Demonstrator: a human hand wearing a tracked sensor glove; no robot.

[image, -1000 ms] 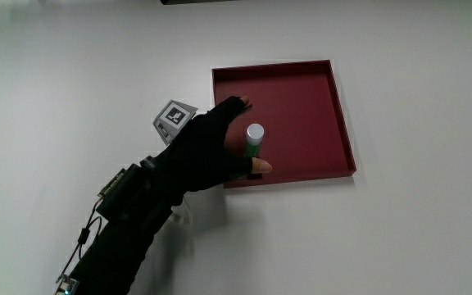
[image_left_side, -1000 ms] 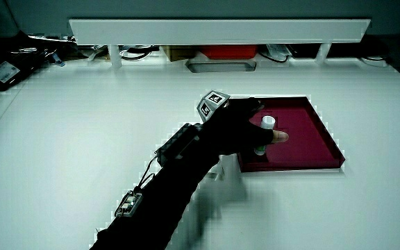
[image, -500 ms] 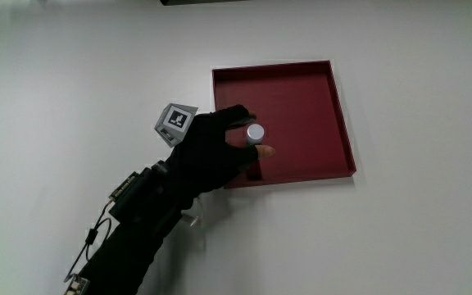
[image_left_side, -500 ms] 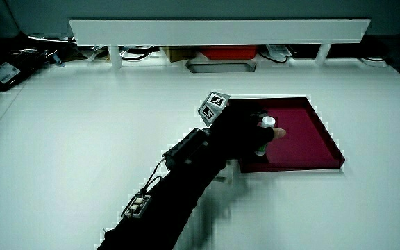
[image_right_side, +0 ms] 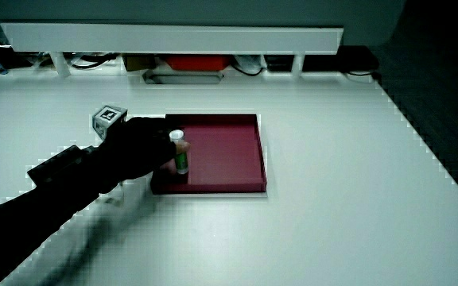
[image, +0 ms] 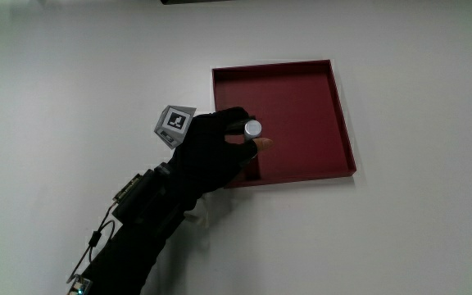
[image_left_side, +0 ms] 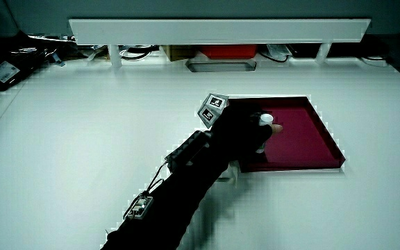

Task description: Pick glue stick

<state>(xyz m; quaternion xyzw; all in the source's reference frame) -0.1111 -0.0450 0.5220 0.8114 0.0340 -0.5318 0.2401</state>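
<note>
Glue stick (image: 253,129) stands upright in my grip, over the corner of the dark red tray (image: 301,98) that lies nearest to me. My hand (image: 211,152) has its fingers (image: 234,119) curled around the stick's body, with the bare thumb tip pressed against it just under the white cap, so the fingers are clamped on the glue stick. From above I see little more than the round white cap between my fingertips. In a side view the green lower part of the glue stick (image_right_side: 180,155) shows below my hand (image_right_side: 137,149), with its base at the tray (image_right_side: 225,187) floor; I cannot tell whether it touches the floor or hangs just above it. In a side view the cap of the glue stick (image_left_side: 265,120) peeks out above my fingers, and my hand (image_left_side: 242,132) covers the rest.

My palm hangs over the tray's rim, and my forearm runs back toward me across the white bench (image: 80,74). The small patterned cube (image: 174,123) sits on the back of my glove, beside the tray and over the bare bench; it shows in both side views as well. A black box with wires is strapped along my forearm. A low white partition (image_left_side: 221,29) stands at the bench's edge farthest from me.
</note>
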